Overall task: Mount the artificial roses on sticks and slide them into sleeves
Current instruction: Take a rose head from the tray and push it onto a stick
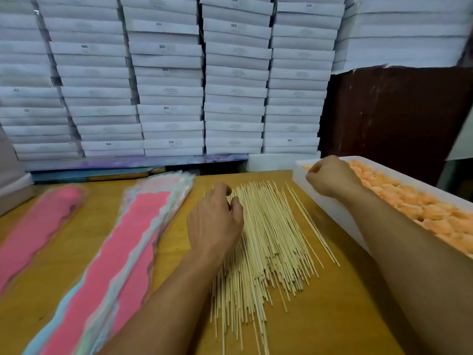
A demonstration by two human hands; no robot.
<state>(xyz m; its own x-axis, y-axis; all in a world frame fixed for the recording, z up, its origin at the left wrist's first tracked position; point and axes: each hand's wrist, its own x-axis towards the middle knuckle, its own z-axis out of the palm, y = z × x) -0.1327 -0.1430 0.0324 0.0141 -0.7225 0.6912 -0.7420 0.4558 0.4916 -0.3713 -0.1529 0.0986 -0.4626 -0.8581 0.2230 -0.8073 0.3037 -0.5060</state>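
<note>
A loose pile of thin wooden sticks (268,242) lies fanned out on the yellow table (340,311). My left hand (215,219) rests on the pile's left edge with its fingers curled down among the sticks; whether it pinches one is hidden. A white tray (330,208) on the right holds several orange artificial roses (414,203). My right hand (330,175) hovers over the tray's far end with its fingers curled into a fist, and nothing shows in it. A stack of pink and clear sleeves (133,242) lies left of the sticks.
A second pink sleeve stack (38,226) lies at the far left. Stacked white boxes (169,80) form a wall behind the table. A dark brown panel (396,114) stands at the back right, behind the tray.
</note>
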